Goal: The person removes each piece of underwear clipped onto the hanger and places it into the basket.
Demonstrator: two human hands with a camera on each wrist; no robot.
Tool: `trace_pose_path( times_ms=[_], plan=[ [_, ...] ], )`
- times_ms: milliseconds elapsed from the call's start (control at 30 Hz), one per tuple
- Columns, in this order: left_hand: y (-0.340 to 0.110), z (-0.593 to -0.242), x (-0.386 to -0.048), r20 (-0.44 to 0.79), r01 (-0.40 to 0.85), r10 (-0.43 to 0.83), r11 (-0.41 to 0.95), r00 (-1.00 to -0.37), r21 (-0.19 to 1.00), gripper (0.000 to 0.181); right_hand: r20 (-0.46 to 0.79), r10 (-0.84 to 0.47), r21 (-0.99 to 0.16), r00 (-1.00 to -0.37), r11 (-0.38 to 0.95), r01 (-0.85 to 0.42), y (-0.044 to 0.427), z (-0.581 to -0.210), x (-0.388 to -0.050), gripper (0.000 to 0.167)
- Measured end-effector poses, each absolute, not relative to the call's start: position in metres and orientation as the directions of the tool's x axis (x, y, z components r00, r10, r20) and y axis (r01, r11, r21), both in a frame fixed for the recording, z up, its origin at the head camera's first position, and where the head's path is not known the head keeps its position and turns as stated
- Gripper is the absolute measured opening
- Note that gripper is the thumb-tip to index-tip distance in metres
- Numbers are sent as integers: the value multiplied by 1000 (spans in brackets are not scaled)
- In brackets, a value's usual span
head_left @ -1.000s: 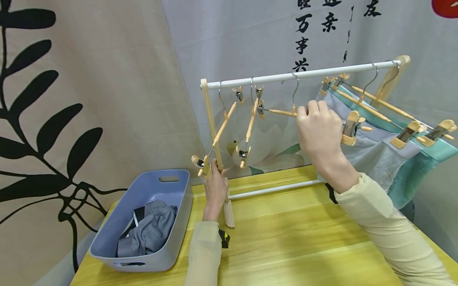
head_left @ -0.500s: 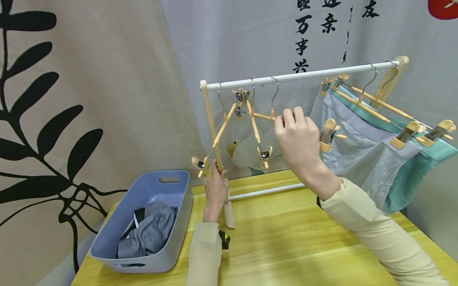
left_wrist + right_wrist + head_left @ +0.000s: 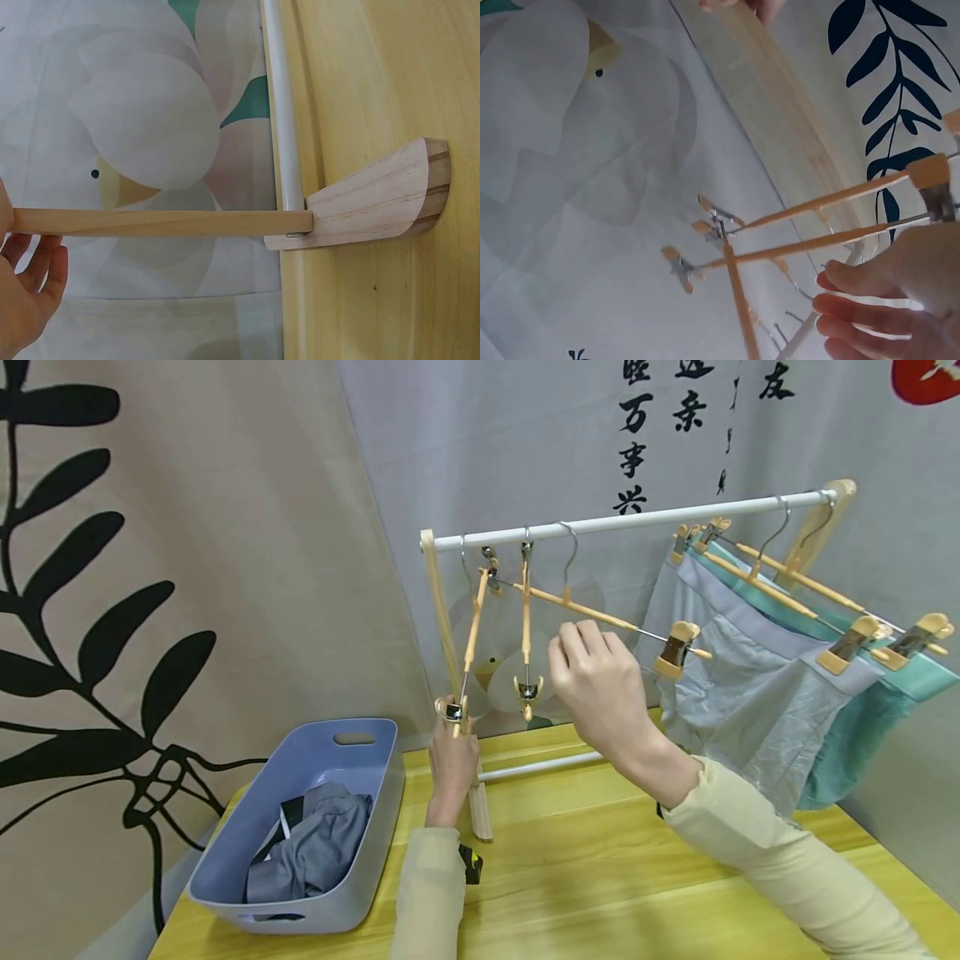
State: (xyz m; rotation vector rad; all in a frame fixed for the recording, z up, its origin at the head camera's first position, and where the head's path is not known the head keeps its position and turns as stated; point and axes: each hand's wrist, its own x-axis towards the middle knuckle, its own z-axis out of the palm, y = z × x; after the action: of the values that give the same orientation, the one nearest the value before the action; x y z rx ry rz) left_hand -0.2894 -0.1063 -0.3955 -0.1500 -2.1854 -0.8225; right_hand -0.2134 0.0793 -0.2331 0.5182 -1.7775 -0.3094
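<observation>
The left hand [image 3: 452, 768] grips the wooden left post [image 3: 440, 610] of the rack; in the left wrist view, the hand's [image 3: 28, 300] fingers lie around the post [image 3: 165, 223] at the left edge. Relaxed and bent, the fingers of the right hand [image 3: 606, 693] hold nothing, just below a bare clip hanger [image 3: 596, 612] on the white rail [image 3: 652, 517]. Two more bare hangers [image 3: 474, 631] [image 3: 526, 614] hang left of it. The right wrist view has the right hand [image 3: 885, 300] with spread fingers near the hanger bars [image 3: 802, 246].
Grey shorts [image 3: 738, 685] and teal shorts [image 3: 851, 747] hang clipped at the rail's right end. A blue-grey basket [image 3: 378, 852] with dark grey cloth [image 3: 318, 843] stands at the left of the wooden table [image 3: 570, 885]. A lower white bar [image 3: 543, 767] joins the rack's base.
The third hanger has slid left along the rail, and the right hand has let go of it and dropped slightly. The two left hangers have swung round. The left hand stays on the post.
</observation>
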Motion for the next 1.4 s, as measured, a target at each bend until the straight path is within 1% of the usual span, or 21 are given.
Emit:
trace_pose_path(
  times_ms=[167,267,400,500,533,667,800,933,1033,1100,1167,1233,1333,1400],
  plan=[
    [-106,-396,-289,705,342,-160,787,-691,514,44,826,-506,463,-248,860,-213,79,-244,-210,9],
    [-106,-395,-289,701,335,-154,795,-696,506,36,821,-503,453,-272,862,-227,81,-251,-211,9],
    [-107,-395,-289,650,296,-149,800,-745,522,39,814,-496,436,-303,866,-246,86,-262,-215,11],
    [-108,-395,-291,615,278,-149,793,-775,542,46,811,-487,419,-324,870,-260,92,-270,-219,13],
    [-108,-394,-291,608,278,-149,788,-780,549,45,810,-484,411,-331,872,-267,95,-272,-221,14],
    [-108,-395,-293,607,281,-152,782,-780,556,44,807,-466,379,-364,880,-286,106,-280,-227,18],
    [-108,-395,-293,640,294,-156,790,-752,538,37,805,-446,354,-392,890,-286,120,-286,-234,24],
    [-107,-396,-293,675,329,-164,776,-720,539,34,813,-440,375,-380,896,-236,134,-291,-239,24],
    [-106,-396,-293,672,340,-174,756,-720,559,36,828,-441,401,-347,897,-184,144,-293,-243,20],
    [-105,-395,-292,666,338,-180,748,-724,570,32,841,-435,401,-320,900,-171,151,-294,-245,18],
    [-105,-395,-292,658,329,-181,751,-731,572,25,865,-411,369,-288,910,-191,158,-294,-247,17],
    [-104,-395,-291,650,324,-181,750,-738,576,20,887,-376,325,-269,921,-216,165,-292,-249,17],
    [-104,-395,-290,633,313,-183,745,-752,588,16,914,-304,242,-270,940,-240,176,-286,-251,18],
    [-104,-395,-290,622,309,-184,740,-761,597,16,921,-262,199,-290,953,-230,184,-279,-251,20]
  ],
)
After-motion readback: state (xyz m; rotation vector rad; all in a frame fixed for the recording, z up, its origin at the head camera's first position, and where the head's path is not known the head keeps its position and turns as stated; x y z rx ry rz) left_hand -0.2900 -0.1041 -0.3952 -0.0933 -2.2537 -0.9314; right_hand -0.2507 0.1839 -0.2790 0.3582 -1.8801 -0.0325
